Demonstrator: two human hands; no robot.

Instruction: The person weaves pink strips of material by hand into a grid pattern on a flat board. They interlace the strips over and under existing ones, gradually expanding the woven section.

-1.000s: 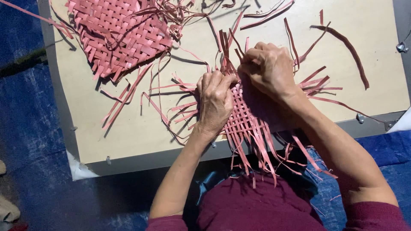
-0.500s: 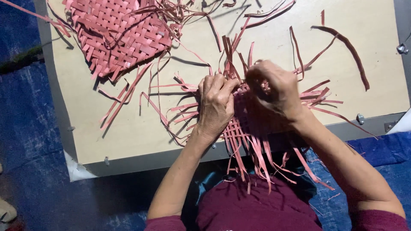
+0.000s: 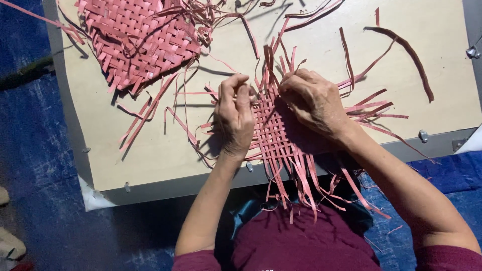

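Near the middle of the frame, at the lower edge of the pale table (image 3: 125,160), lies a half-woven mat (image 3: 278,133) of pink strips, its loose ends hanging over the table's edge toward the person's maroon shirt (image 3: 301,241). Both hands rest on it. The left hand (image 3: 236,115) sits on the mat's left side, fingers (image 3: 228,88) curled shut and pinching a strip at the upper left corner of the weave. The right hand (image 3: 314,100) presses on the mat's upper right part, fingers bent down into the strips; whether they grip one I cannot tell. Unwoven strip ends fan out to the right of that hand and upward between the two hands.

At the upper left of the frame lies a finished mat (image 3: 138,40), larger and closely woven, well apart from the hands. Loose strips (image 3: 150,108) trail between the two mats. One dark curved strip (image 3: 411,55) lies alone at the upper right. Blue cloth (image 3: 35,150) covers the floor around the table.
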